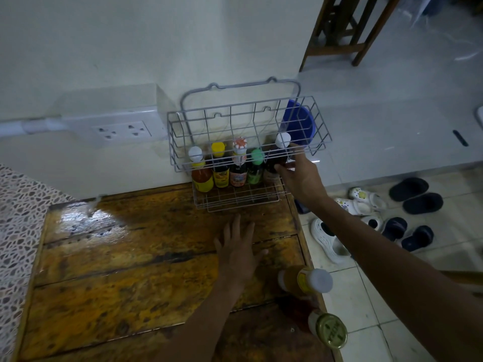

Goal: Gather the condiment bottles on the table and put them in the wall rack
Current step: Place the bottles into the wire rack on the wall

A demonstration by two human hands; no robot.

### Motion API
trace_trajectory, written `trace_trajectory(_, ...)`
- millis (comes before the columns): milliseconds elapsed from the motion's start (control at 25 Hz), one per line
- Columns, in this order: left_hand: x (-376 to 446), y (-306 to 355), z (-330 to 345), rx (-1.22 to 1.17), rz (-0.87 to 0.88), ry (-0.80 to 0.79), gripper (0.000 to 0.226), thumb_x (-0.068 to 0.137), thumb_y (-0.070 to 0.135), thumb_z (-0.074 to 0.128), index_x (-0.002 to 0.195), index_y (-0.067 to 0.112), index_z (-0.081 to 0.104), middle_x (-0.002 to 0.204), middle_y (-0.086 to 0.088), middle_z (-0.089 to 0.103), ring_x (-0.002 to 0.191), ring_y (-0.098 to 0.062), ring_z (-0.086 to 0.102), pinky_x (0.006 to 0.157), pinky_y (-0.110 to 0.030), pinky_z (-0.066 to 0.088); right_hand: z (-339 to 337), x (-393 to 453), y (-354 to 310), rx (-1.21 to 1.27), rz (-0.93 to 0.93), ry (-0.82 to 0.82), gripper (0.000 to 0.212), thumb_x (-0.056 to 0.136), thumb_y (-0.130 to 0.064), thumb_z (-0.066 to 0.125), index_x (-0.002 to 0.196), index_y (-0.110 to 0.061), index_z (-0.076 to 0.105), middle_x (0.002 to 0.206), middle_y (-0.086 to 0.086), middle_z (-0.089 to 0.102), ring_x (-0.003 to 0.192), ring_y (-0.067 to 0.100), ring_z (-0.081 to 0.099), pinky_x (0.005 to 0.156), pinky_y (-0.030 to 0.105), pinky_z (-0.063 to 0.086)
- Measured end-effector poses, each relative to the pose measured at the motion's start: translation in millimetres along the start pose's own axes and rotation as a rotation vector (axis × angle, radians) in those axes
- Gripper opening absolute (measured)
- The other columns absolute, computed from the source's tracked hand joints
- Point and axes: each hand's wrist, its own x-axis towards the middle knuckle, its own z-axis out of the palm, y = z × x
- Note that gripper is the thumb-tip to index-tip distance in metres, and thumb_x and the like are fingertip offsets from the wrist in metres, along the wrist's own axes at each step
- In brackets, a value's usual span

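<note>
The right hand (300, 176) pinches the dark bottle (278, 160) into the wall rack (248, 152), at its right end. The left hand (239, 249) lies spread on the table (130, 270), likely bracing. Two bottles (305, 279) wait at its right edge.

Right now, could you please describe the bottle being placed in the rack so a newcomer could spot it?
Find the grey wire wall rack above the wooden table. Five bottles stand in a row inside; take the rightmost, the dark bottle. It alone is held by the right hand, and its white cap stands highest.

Bottle labels (237, 178) blurred; blue cup (298, 121) partly behind rack wires (248, 142).
</note>
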Motion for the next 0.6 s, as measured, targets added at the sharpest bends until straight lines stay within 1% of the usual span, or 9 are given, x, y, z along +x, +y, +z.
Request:
trace_trajectory(160, -2.1, -0.7, 0.4, -0.004, 0.003, 0.004, 0.083, 0.093, 0.072, 0.051, 0.161, 0.038, 0.018, 0.172, 0.004, -0.008, 0.157, -0.029, -0.003, 0.119, -0.068, 0.015, 1.8, -1.6, 5.4, -0.032, -0.002, -0.004, 0.046, 0.092, -0.020, 0.069, 0.134, -0.022, 0.049, 0.128, -0.002, 0.066, 0.101, -0.004, 0.059, 0.079, 0.008, 0.045)
trace_trajectory(240, -2.7, -1.6, 0.4, -0.013, 0.004, 0.004, 0.083, 0.093, 0.071, 0.052, 0.161, 0.038, 0.018, 0.172, 0.004, -0.009, 0.157, -0.028, -0.004, 0.119, -0.068, 0.015, 1.4, -1.9, 6.4, -0.028, 0.008, -0.004, 0.046, 0.092, -0.022, 0.070, 0.134, -0.021, 0.050, 0.128, -0.001, 0.066, 0.103, -0.002, 0.059, 0.079, 0.006, 0.043)
trace_trajectory(400, -2.9, -1.8, -0.4, -0.004, 0.006, -0.001, 0.082, 0.094, 0.072, 0.050, 0.161, 0.038, 0.018, 0.172, 0.005, -0.010, 0.158, -0.027, -0.005, 0.119, -0.068, 0.016, -0.6, -1.5, 5.9, -0.037, 0.003, -0.002, 0.043, 0.091, -0.023, 0.071, 0.130, -0.022, 0.052, 0.126, -0.003, 0.067, 0.100, -0.006, 0.058, 0.069, -0.001, 0.039)
trace_trajectory(520, -4.7, -3.1, -0.1, -0.001, 0.008, -0.003, 0.082, 0.094, 0.071, 0.050, 0.162, 0.038, 0.017, 0.172, 0.006, -0.012, 0.158, -0.025, -0.007, 0.119, -0.068, 0.015, -2.5, -3.2, 6.6, -0.030, 0.005, -0.001, 0.041, 0.091, -0.023, 0.072, 0.127, -0.022, 0.053, 0.126, -0.002, 0.067, 0.106, 0.002, 0.061, 0.074, 0.002, 0.037)
trace_trajectory(600, -6.9, -4.0, -0.4, -0.009, 0.012, 0.001, 0.082, 0.094, 0.070, 0.050, 0.162, 0.038, 0.017, 0.172, 0.006, -0.012, 0.159, -0.023, -0.008, 0.120, -0.068, 0.015, -5.4, -6.3, 5.0, -0.025, -0.008, -0.011, 0.042, 0.091, -0.022, 0.072, 0.128, -0.018, 0.054, 0.128, 0.000, 0.066, 0.111, 0.008, 0.062, 0.079, 0.005, 0.040)
